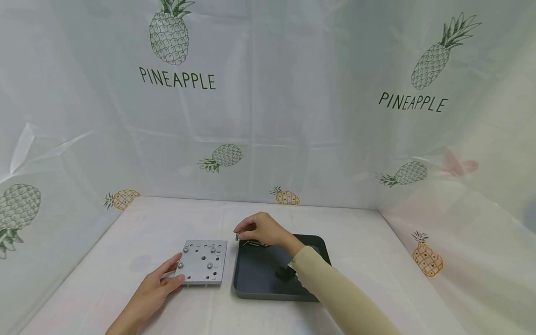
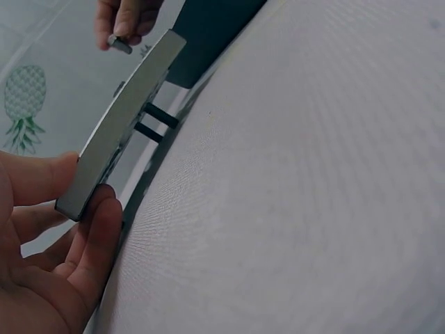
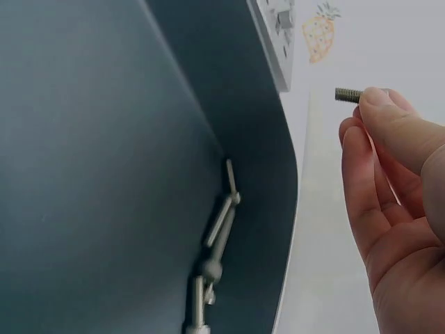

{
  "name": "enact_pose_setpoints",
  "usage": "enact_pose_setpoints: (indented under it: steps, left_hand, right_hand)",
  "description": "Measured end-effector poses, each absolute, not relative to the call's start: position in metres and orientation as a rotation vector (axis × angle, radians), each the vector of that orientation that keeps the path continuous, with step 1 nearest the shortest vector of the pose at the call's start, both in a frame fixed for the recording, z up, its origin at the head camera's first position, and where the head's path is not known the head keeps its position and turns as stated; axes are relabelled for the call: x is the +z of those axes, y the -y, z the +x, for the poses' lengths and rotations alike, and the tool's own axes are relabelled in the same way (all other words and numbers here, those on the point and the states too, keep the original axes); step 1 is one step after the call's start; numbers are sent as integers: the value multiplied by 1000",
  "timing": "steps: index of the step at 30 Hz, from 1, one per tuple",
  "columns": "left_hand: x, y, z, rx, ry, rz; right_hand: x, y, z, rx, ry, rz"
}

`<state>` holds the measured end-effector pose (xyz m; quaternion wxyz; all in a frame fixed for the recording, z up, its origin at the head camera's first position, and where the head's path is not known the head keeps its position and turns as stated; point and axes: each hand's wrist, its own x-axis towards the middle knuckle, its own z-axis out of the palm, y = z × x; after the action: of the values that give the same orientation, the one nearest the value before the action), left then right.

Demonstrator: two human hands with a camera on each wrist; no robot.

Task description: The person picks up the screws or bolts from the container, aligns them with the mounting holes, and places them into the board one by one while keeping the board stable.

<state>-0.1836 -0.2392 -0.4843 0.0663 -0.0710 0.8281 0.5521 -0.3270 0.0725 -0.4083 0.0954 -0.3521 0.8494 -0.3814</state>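
My left hand (image 1: pixel 151 289) grips the left edge of a square grey metal plate (image 1: pixel 196 267), thumb on top and fingers beneath. The plate has many holes, and several socket-head screws (image 1: pixel 210 265) stand in it. From the left wrist view, two dark screw shanks (image 2: pixel 161 115) stick out of its underside, and it is held off the table. My right hand (image 1: pixel 264 229) pinches a small threaded screw (image 3: pixel 346 94) between thumb and fingertips, just beyond the tray's far left corner. Its head is hidden by the fingers in the right wrist view.
A dark shallow tray (image 1: pixel 268 277) lies right of the plate, under my right forearm. Several loose screws (image 3: pixel 220 223) lie along its far wall. A white cloth covers the table (image 1: pixel 104 260), and a pineapple-print curtain (image 1: pixel 293 116) hangs behind and at both sides.
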Motion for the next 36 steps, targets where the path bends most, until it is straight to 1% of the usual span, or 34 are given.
enact_pose_setpoints:
  steps: [18, 36]
  left_hand:
    - [-484, 238, -183, 1681, -2465, -238]
    - [-483, 240, -183, 1744, -2429, -196]
  right_hand:
    - [-415, -21, -336, -1157, -2488, -1088]
    - [-424, 25, -339, -1133, -2482, -1123]
